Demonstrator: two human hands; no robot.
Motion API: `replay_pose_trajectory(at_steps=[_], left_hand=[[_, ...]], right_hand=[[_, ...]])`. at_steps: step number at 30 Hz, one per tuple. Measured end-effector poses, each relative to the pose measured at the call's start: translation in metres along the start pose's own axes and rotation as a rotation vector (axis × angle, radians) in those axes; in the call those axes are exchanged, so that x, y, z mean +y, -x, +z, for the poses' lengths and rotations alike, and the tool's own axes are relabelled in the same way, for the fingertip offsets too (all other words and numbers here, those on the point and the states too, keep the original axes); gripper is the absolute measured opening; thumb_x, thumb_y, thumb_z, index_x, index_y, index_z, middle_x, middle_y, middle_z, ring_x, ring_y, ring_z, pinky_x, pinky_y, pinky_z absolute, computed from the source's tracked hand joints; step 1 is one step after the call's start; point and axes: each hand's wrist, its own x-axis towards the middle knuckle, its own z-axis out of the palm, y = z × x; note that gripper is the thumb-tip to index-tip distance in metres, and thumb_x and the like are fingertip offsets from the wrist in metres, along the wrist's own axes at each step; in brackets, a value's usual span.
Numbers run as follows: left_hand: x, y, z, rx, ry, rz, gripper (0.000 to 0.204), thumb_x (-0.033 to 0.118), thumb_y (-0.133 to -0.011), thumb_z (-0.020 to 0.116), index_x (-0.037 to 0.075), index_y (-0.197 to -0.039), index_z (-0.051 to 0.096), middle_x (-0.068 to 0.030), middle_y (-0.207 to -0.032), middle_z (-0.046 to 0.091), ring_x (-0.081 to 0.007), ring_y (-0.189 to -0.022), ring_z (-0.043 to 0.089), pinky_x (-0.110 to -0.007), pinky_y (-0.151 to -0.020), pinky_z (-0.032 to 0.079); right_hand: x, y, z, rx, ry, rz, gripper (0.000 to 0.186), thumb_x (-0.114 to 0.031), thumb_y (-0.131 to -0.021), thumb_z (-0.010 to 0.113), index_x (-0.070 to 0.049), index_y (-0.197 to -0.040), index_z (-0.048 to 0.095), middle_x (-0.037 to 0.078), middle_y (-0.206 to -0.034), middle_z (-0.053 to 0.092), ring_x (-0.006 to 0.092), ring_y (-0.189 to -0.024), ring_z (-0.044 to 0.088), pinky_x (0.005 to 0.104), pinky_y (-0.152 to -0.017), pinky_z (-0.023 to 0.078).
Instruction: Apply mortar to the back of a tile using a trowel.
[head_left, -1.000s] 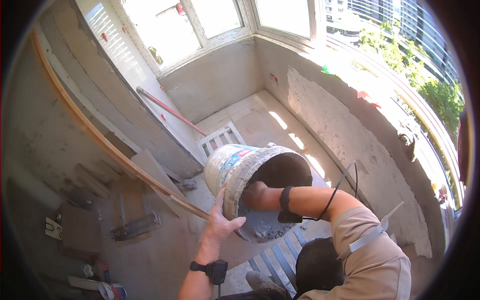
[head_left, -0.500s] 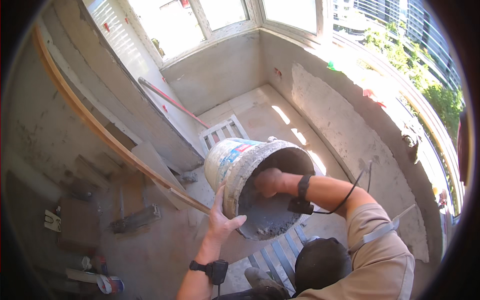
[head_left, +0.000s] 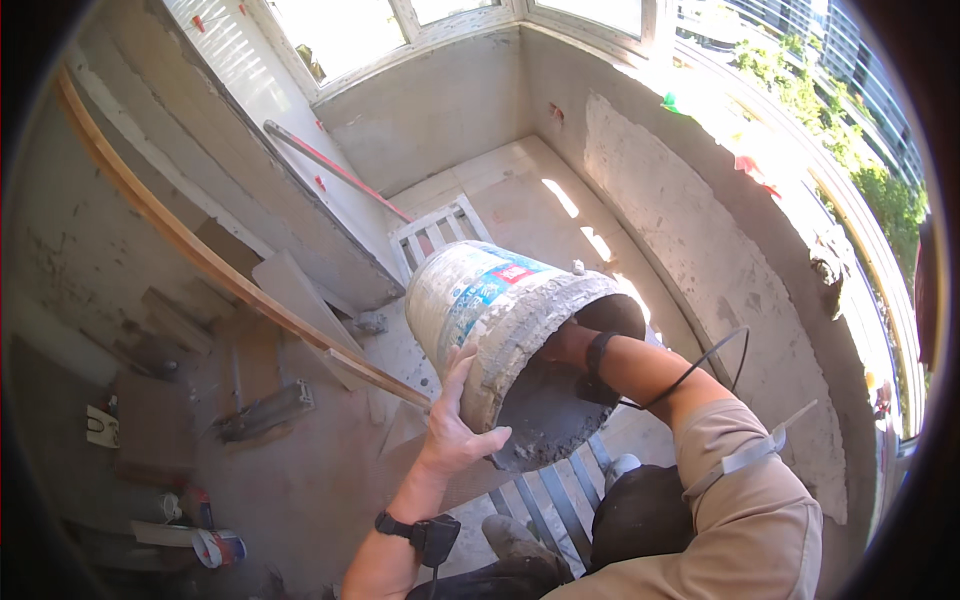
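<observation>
A mortar-crusted white bucket with a blue and red label (head_left: 472,290) is held tilted on its side, its mouth toward me, with grey residue inside. My left hand (head_left: 462,425) grips the left of its rim, thumb and fingers pressed against it. My right hand (head_left: 565,342) reaches deep into the bucket; its fingers are hidden in the dark interior. Under and behind the bucket are slatted metal platforms, one at my legs (head_left: 545,512) and one farther off (head_left: 412,247).
A long curved wooden strip (head_left: 180,228) runs at left, beside boards (head_left: 300,305). A red level bar (head_left: 340,172) leans by the window wall. Boxes (head_left: 150,430) and a small tub (head_left: 218,548) lie lower left. A low curved plastered wall (head_left: 700,230) bounds the right.
The bucket has moved up in the picture and its mouth has swung downward, showing more of the label. My right arm reaches farther into it. My left hand still holds the rim.
</observation>
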Motion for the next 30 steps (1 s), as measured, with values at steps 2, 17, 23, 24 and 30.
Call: replay_pose_trajectory(at_steps=[2, 17, 23, 24, 30], left_hand=[[-0.002, 0.003, 0.002, 0.001, -0.034, 0.015, 0.094, 0.014, -0.058, 0.078, -0.002, -0.143, 0.039, -0.0129, -0.152, 0.038, -0.0307, -0.148, 0.019, -0.041, -0.12, 0.016], [-0.009, 0.001, 0.023, 0.069, 0.117, 0.034, 0.092, 0.018, -0.061, 0.079, -0.002, -0.142, 0.039, -0.0145, -0.152, 0.034, -0.0297, -0.147, 0.019, -0.041, -0.119, 0.015], [-0.01, 0.0, 0.012, 0.095, 0.37, -0.025, 0.1, 0.017, -0.061, 0.079, -0.003, -0.147, 0.031, -0.0121, -0.153, 0.032, -0.0237, -0.142, 0.028, -0.036, -0.117, 0.022], [-0.009, 0.002, 0.007, 0.11, 0.38, -0.022, 0.1, 0.017, -0.061, 0.079, -0.003, -0.147, 0.031, -0.0121, -0.153, 0.032, -0.0237, -0.142, 0.028, -0.036, -0.117, 0.022], [-0.01, -0.013, -0.068, 0.12, 0.568, -0.094, 0.105, 0.018, -0.061, 0.08, -0.002, -0.149, 0.028, -0.0115, -0.144, 0.044, -0.0212, -0.134, 0.04, -0.032, -0.114, 0.028]], right_hand=[[0.001, -0.002, 0.012, -0.017, -0.045, 0.033, 0.02, -0.015, -0.086, 0.058, -0.009, -0.092, 0.075, 0.012, -0.097, 0.073, 0.0281, -0.092, 0.071, 0.0411, -0.071, 0.058], [-0.054, 0.006, 0.098, 0.091, -0.876, 0.065, 0.039, -0.032, -0.077, 0.067, 0.004, -0.091, 0.069, 0.025, -0.09, 0.068, 0.0355, -0.084, 0.068, 0.0436, -0.074, 0.052], [-0.067, 0.076, -0.025, -0.04, -1.048, 0.196, 0.039, -0.027, -0.076, 0.07, 0.005, -0.097, 0.065, 0.023, -0.085, 0.066, 0.0298, -0.08, 0.065, 0.0411, -0.075, 0.05], [-0.064, 0.084, -0.034, -0.045, -1.015, 0.172, 0.038, -0.026, -0.076, 0.069, 0.005, -0.097, 0.065, 0.022, -0.084, 0.066, 0.0293, -0.078, 0.064, 0.0407, -0.074, 0.05], [-0.04, 0.131, -0.122, -0.056, -0.759, 0.078, 0.023, -0.017, -0.073, 0.067, 0.002, -0.084, 0.06, 0.014, -0.062, 0.055, 0.0201, -0.059, 0.053, 0.0384, -0.058, 0.045]])
